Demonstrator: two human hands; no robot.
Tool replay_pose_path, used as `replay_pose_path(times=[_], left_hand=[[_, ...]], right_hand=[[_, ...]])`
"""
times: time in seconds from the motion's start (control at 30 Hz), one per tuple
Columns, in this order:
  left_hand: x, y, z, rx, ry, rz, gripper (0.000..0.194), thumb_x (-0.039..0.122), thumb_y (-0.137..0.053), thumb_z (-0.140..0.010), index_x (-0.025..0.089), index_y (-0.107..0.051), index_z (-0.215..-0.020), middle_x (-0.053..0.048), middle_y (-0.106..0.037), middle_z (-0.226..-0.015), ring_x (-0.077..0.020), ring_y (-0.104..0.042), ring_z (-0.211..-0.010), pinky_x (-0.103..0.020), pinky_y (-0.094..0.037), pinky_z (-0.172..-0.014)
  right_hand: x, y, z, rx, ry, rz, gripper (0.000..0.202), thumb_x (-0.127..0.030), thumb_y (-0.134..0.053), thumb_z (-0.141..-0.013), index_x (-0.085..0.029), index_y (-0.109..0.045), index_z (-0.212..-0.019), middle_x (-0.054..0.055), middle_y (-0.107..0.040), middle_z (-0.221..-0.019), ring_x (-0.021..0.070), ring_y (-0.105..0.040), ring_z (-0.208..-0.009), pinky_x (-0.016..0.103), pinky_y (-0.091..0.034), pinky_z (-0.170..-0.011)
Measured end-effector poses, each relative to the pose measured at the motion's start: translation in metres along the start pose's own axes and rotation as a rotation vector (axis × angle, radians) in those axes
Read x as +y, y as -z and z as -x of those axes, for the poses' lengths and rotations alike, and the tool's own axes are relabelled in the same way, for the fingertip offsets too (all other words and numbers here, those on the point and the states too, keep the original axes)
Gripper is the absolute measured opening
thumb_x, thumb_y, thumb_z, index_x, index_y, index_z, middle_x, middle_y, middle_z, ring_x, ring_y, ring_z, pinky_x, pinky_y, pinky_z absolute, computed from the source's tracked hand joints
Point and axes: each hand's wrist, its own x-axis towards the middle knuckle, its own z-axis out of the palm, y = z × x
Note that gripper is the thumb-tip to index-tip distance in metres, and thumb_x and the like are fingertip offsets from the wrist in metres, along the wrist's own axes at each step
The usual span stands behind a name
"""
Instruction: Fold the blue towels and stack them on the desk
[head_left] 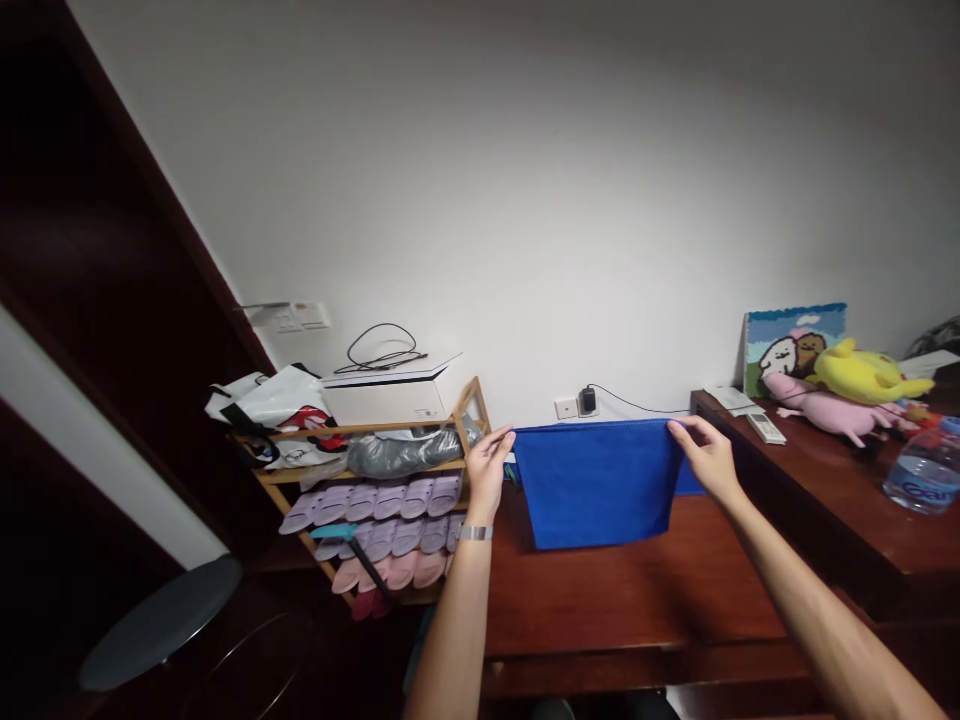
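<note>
Over the table, we hold a blue cloth by its two upper corners. Our left hand, with a band on the wrist, pinches the left corner between thumb and fingers; our right hand pinches the right corner in the same way. The upper edge is stretched almost straight, and the rest hangs down; whether its lower edge touches the table, we cannot tell. Behind it, at the right, a blue piece shows partly. To our right, a higher desk carries a bottle, a remote, a pink toy and a yellow toy. To our left, a wooden rack keeps rows of slippers, with a white box and a cable on top. Farthest is the wall, where a black plug sits in a socket.
</note>
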Motion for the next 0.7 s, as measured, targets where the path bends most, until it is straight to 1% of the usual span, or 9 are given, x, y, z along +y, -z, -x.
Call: replay_pose_path(times=[0.13, 0.23, 0.33, 0.37, 0.43, 0.5, 0.57, 0.63, 0.7], left_hand=[[0.000, 0.001, 0.004, 0.021, 0.022, -0.003, 0.044, 0.046, -0.094, -0.066, 0.016, -0.084, -0.097, -0.012, -0.085, -0.098, -0.0242, -0.079, -0.092, -0.039, -0.062, -0.089], [0.002, 0.000, 0.006, 0.040, 0.043, 0.003, 0.044, 0.044, -0.096, -0.063, 0.015, -0.084, -0.094, -0.012, -0.085, -0.095, -0.0238, -0.078, -0.089, -0.038, -0.063, -0.086], [0.010, 0.003, 0.013, 0.021, 0.078, -0.002, 0.041, 0.043, -0.095, -0.063, 0.016, -0.084, -0.093, -0.010, -0.084, -0.092, -0.0226, -0.077, -0.086, -0.036, -0.062, -0.083], [0.015, 0.007, 0.017, -0.002, 0.087, -0.011, 0.040, 0.042, -0.094, -0.065, 0.016, -0.084, -0.093, -0.009, -0.084, -0.091, -0.0220, -0.077, -0.085, -0.034, -0.062, -0.081], [0.030, 0.017, 0.031, -0.077, 0.096, -0.047, 0.035, 0.041, -0.093, -0.069, 0.017, -0.083, -0.093, -0.008, -0.082, -0.090, -0.0211, -0.075, -0.083, -0.032, -0.061, -0.078], [0.050, 0.031, 0.050, -0.171, 0.084, -0.102, 0.028, 0.040, -0.090, -0.073, 0.019, -0.082, -0.090, -0.007, -0.081, -0.091, -0.0219, -0.075, -0.083, -0.032, -0.061, -0.075], [0.070, 0.042, 0.069, -0.254, 0.056, -0.173, 0.022, 0.041, -0.088, -0.077, 0.022, -0.081, -0.086, -0.006, -0.080, -0.092, -0.0244, -0.074, -0.086, -0.033, -0.061, -0.074], [0.086, 0.046, 0.083, -0.298, 0.028, -0.249, 0.018, 0.042, -0.085, -0.078, 0.025, -0.079, -0.082, -0.006, -0.078, -0.090, -0.0267, -0.073, -0.089, -0.036, -0.061, -0.077], [0.090, 0.043, 0.087, -0.296, 0.034, -0.317, 0.017, 0.043, -0.082, -0.080, 0.028, -0.079, -0.085, -0.005, -0.077, -0.091, -0.0267, -0.072, -0.090, -0.036, -0.061, -0.078]], right_hand=[[0.002, 0.002, 0.002, -0.001, 0.016, 0.023, 0.055, -0.076, -0.073, -0.079, -0.022, -0.077, -0.087, 0.006, -0.079, -0.086, 0.0217, -0.069, -0.081, 0.035, -0.059, -0.077], [0.003, 0.004, 0.004, -0.022, 0.018, 0.039, 0.053, -0.075, -0.074, -0.079, -0.023, -0.078, -0.086, 0.006, -0.079, -0.086, 0.0216, -0.070, -0.081, 0.035, -0.059, -0.077], [-0.004, 0.011, 0.011, -0.027, 0.032, 0.046, 0.051, -0.074, -0.076, -0.078, -0.023, -0.079, -0.084, 0.006, -0.078, -0.085, 0.0222, -0.071, -0.082, 0.035, -0.060, -0.076], [-0.009, 0.015, 0.015, -0.029, 0.039, 0.049, 0.049, -0.073, -0.077, -0.078, -0.024, -0.079, -0.083, 0.006, -0.078, -0.085, 0.0219, -0.071, -0.081, 0.034, -0.060, -0.074], [-0.019, 0.029, 0.024, -0.034, 0.033, 0.067, 0.044, -0.069, -0.078, -0.080, -0.025, -0.080, -0.084, 0.005, -0.078, -0.086, 0.0195, -0.068, -0.072, 0.030, -0.057, -0.062], [-0.030, 0.047, 0.036, -0.058, -0.009, 0.093, 0.040, -0.065, -0.080, -0.080, -0.026, -0.081, -0.084, 0.006, -0.078, -0.088, 0.0156, -0.060, -0.057, 0.028, -0.049, -0.046], [-0.039, 0.066, 0.046, -0.099, -0.066, 0.099, 0.038, -0.064, -0.083, -0.077, -0.027, -0.083, -0.086, 0.006, -0.078, -0.086, 0.0127, -0.051, -0.044, 0.030, -0.041, -0.036], [-0.042, 0.079, 0.051, -0.136, -0.122, 0.089, 0.037, -0.062, -0.085, -0.076, -0.028, -0.084, -0.090, 0.004, -0.075, -0.073, 0.0135, -0.049, -0.038, 0.031, -0.044, -0.035], [-0.037, 0.081, 0.048, -0.158, -0.182, 0.071, 0.038, -0.060, -0.085, -0.077, -0.028, -0.083, -0.097, 0.001, -0.068, -0.059, 0.0165, -0.053, -0.039, 0.032, -0.051, -0.041]])
